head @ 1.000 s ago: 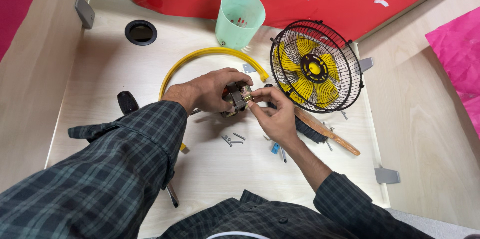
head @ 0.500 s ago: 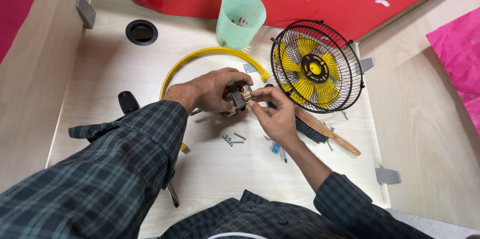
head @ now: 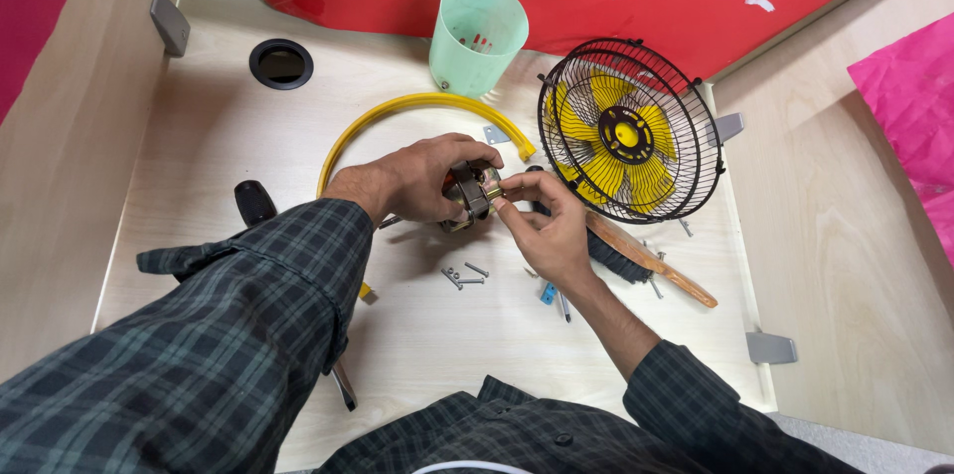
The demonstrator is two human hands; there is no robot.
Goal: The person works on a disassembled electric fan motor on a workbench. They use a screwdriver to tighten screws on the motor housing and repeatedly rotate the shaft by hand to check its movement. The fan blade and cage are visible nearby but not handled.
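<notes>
Right now, I have both hands meeting over the middle of the pale wooden worktop (head: 199, 136), and everything turns on the small metal fan motor with its dark body and brass-coloured end (head: 467, 196) that sits between them. My left hand (head: 417, 176) comes in from the left and wraps over the top and far side of the motor, fingers closed around its body, so it carries the weight just above the worktop. My right hand (head: 547, 226) comes up from the lower right, and its thumb and forefinger are pinched shut on the brass-coloured end of the motor; what exactly they nip there is too small for me to tell. The motor's long axis runs roughly left to right, tipped a little, with the brass end pointing right, towards the right fingertips and away from the left palm. So the left hand is on the body, and the right sits at the tip of the axis. Just below the hands lie a few loose silver screws (head: 463, 276), near but apart. Behind the hands a curved yellow plastic ring (head: 397, 116) arcs, and to the right a black wire fan cage with yellow blades (head: 626, 131) stands tilted; a wooden-handled brush (head: 646, 260) lies below it.
</notes>
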